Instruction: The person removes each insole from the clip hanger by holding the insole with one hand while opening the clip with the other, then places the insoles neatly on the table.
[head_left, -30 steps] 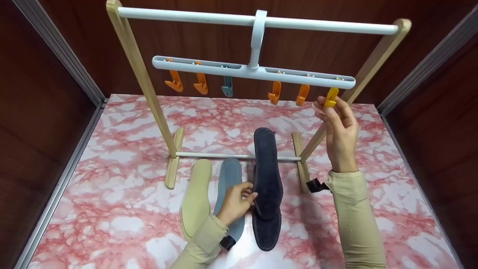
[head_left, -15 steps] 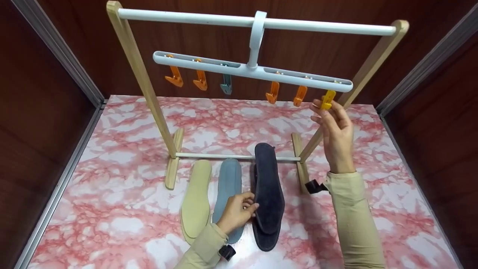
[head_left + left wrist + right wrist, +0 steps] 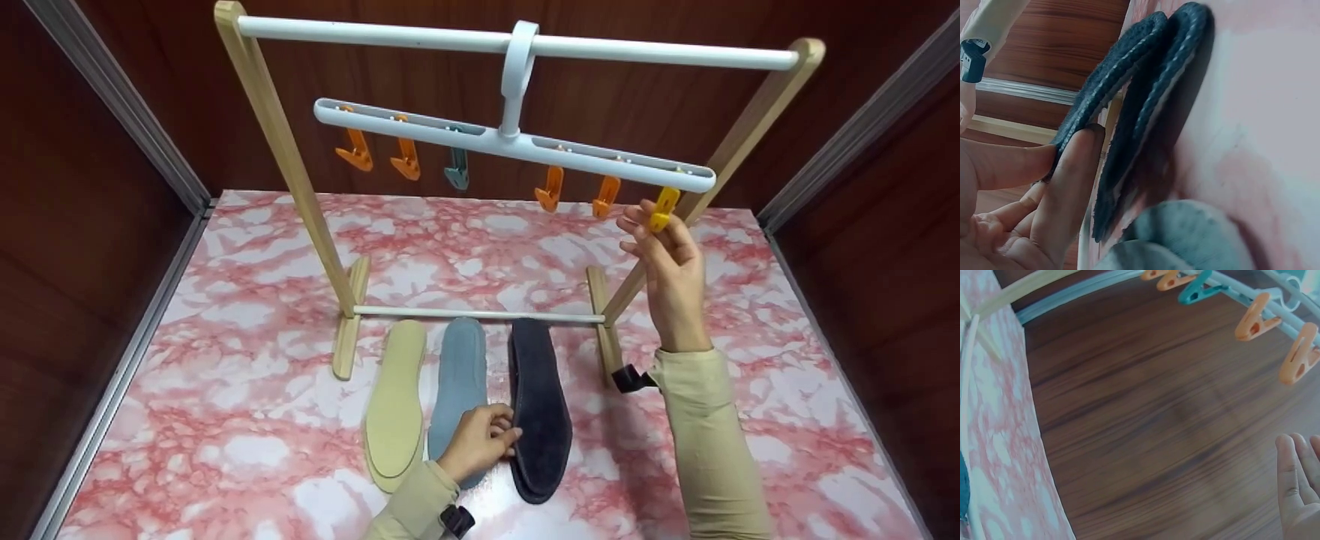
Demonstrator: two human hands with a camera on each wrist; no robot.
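Note:
In the head view, two dark navy insoles (image 3: 541,412) lie nearly stacked, right of the blue insoles (image 3: 459,375). My left hand (image 3: 480,442) pinches the upper dark insole by its left edge, thumb on top. The left wrist view shows this upper insole (image 3: 1109,73) raised at an angle over the lower one (image 3: 1154,107). Up at the hanger's right end, my right hand (image 3: 671,277) holds the yellow clip (image 3: 664,208) between thumb and fingers. The white clip hanger (image 3: 517,146) tilts down toward that side. Only the right fingertips (image 3: 1287,461) show in the right wrist view.
The hanger hooks over the white top bar (image 3: 375,31) of a wooden rack (image 3: 289,165). Orange clips (image 3: 552,189) and a teal clip (image 3: 457,166) hang from it. Cream insoles (image 3: 396,401) lie left on the marbled surface (image 3: 247,420). Brown panels stand around.
The left hand has drawn the upper dark insole toward me, so it now covers most of the lower one. The right hand has come slightly lower with the yellow clip, and the hanger tilts more.

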